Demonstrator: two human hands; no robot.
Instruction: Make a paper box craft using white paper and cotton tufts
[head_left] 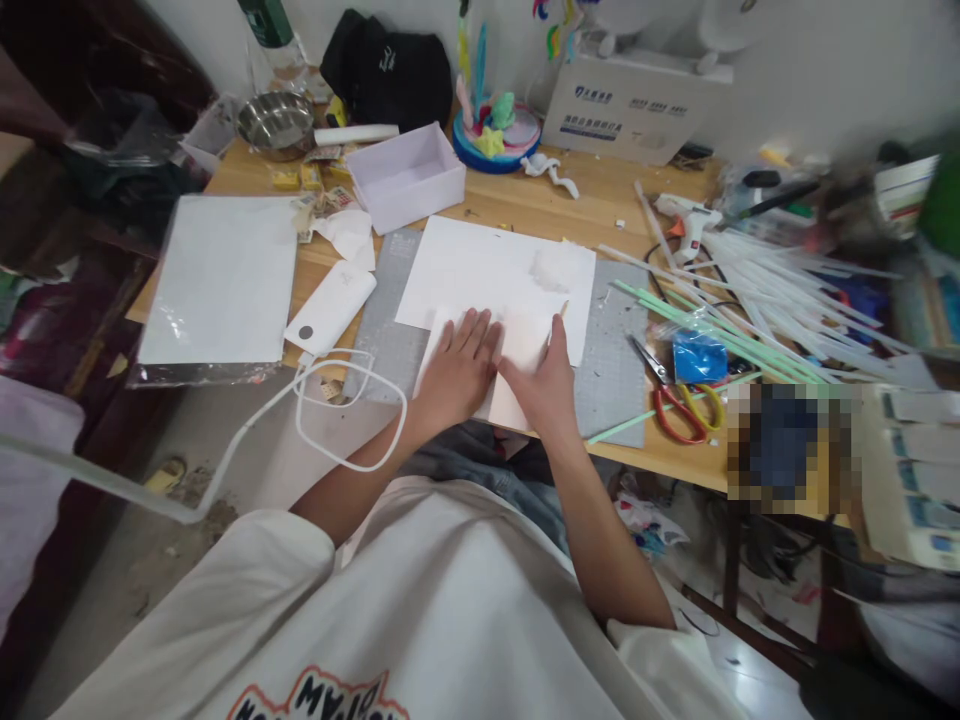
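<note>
A large white paper sheet lies on a grey cutting mat in front of me. A smaller white paper overlaps its near edge at the table's rim. My left hand presses flat on the smaller paper, fingers stretched out. On the paper's right side rests my right hand, thumb spread towards the left hand. Past its forefinger pokes a thin, tan, pointed tip, seemingly a pencil, held along the fingers; most of it is hidden. A greyish patch marks the large sheet.
Right of the mat lie scissors, a blue packet, green sticks, many white strips and a glue gun. Leftward are a power bank with a looping white cable, a paper pack and a lilac box.
</note>
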